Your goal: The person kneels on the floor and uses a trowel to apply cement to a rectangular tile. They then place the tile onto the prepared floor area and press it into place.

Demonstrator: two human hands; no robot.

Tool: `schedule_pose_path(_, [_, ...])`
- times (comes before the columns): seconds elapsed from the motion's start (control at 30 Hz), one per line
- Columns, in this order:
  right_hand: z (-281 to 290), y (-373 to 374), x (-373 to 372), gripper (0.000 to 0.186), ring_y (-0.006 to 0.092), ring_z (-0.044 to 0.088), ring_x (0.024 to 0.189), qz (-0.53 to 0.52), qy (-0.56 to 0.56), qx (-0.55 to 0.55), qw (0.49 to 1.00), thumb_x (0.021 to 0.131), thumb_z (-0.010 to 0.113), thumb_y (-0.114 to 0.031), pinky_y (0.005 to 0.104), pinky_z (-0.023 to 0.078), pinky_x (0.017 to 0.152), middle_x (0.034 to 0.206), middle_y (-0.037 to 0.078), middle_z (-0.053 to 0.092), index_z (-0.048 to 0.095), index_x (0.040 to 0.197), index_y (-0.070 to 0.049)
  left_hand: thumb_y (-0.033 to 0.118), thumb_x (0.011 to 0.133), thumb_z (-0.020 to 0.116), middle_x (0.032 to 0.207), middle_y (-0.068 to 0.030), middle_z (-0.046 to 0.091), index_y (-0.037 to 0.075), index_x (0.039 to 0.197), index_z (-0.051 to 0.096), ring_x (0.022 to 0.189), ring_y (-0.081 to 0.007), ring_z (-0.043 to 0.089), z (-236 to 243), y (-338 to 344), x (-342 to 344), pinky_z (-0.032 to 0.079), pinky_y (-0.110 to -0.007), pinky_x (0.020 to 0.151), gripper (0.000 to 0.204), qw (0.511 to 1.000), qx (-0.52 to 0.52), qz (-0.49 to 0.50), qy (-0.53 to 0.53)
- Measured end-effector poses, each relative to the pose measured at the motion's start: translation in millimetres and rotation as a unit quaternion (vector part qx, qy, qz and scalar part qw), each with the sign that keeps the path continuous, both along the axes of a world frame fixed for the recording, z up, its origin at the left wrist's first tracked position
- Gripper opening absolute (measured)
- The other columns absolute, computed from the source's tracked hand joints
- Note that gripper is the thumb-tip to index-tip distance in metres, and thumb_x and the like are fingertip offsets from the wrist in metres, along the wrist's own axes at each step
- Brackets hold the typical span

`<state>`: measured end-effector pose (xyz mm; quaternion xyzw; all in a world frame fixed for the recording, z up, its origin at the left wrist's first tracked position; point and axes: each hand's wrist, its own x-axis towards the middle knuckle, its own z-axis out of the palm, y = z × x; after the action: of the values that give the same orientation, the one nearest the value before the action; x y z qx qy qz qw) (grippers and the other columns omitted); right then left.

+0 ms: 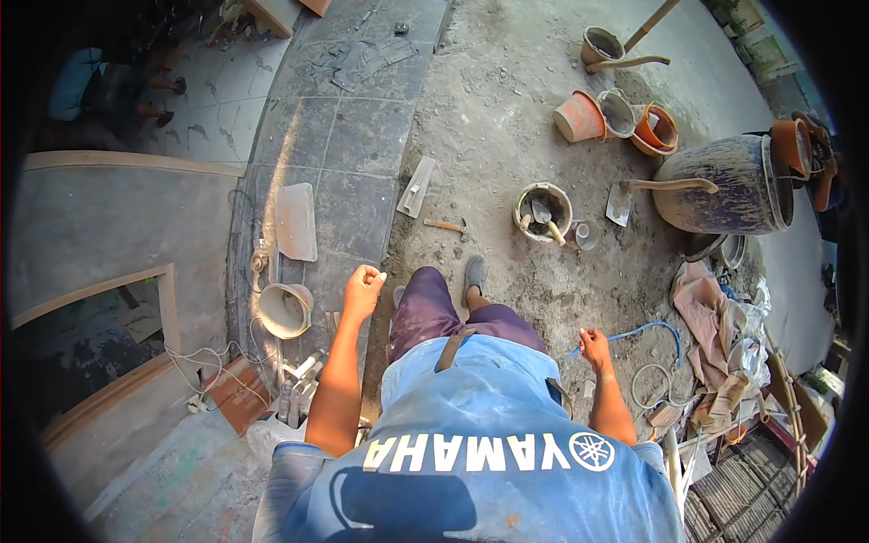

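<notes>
My left hand (365, 290) hangs in the air beside my left thigh, fingers curled together, nothing visible in them. My right hand (595, 349) is off to my right, its fingers curled in too, with no object showing. On the dusty ground ahead lies a hammer (444, 224) with a wooden handle. A flat pale float (416, 187) rests just beyond it. Right of my foot stands a mortar-crusted bucket (522, 215) with trowels (541, 211) in it, and a small cup (584, 236) is beside it. Closest to my left hand is another dirty bucket (306, 303).
A large drum (715, 185) stands at right, a shovel (619, 206) by it. Several buckets (579, 118) sit farther off. A blue hose (665, 326) and crumpled sacks (701, 308) lie at right. A rectangular board (297, 223) is on dark tiles (367, 136). Another person (100, 95) is far left.
</notes>
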<state>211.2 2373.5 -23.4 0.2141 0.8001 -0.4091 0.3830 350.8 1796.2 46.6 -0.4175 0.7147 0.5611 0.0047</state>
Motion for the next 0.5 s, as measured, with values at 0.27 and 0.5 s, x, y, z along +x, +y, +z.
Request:
schedule_pose_path(0.27, [23, -116, 52, 0.05, 0.0194, 0.063, 0.094, 0.103, -0.076, -0.089, 0.988, 0.086, 0.072, -0.037, 0.0301, 0.05, 0.083, 0.105, 0.012, 0.068, 0.063, 0.12, -0.001, 0.025, 0.073, 0.08, 0.109, -0.0159, 0.061, 0.011, 0.108, 0.068, 0.104, -0.0304, 0.06, -33, 41, 55, 0.049, -0.039, 0.092, 0.039, 0.932, 0.071, -0.331, -0.133])
schedule_pose_path(0.5, [21, -209, 51, 0.032, 0.0177, 0.064, 0.085, 0.377, -0.04, -0.002, 0.925, 0.087, 0.07, -0.028, 0.033, 0.051, 0.078, 0.092, 0.013, 0.071, 0.069, 0.102, 0.0, 0.019, 0.078, 0.074, 0.089, -0.0148, 0.063, 0.005, 0.081, 0.064, 0.09, -0.0299, 0.061, -41, 20, 69, 0.048, -0.039, 0.077, 0.018, 0.921, 0.037, -0.367, -0.127])
